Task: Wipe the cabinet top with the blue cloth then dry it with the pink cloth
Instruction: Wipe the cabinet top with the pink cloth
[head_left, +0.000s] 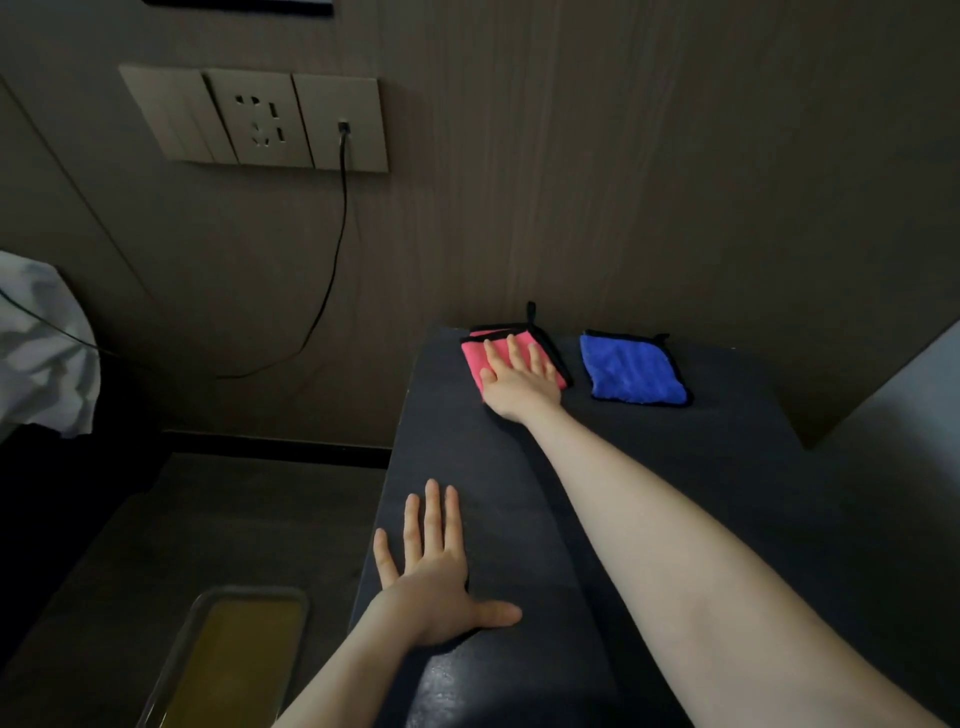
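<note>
The dark cabinet top (675, 493) runs from the near edge to the wall. At its far end lies the folded pink cloth (475, 358) with black trim. My right hand (519, 376) lies flat on it with straight fingers. The folded blue cloth (631, 374) lies just to the right of the pink one, untouched. My left hand (436, 566) rests flat on the near left part of the cabinet top, fingers spread, holding nothing.
A wall panel with a socket (260, 122) has a black cable (332, 270) plugged in, hanging down to the left. A glass tray with yellowish contents (234, 660) sits low at the left. White bedding (41, 343) shows at the left edge.
</note>
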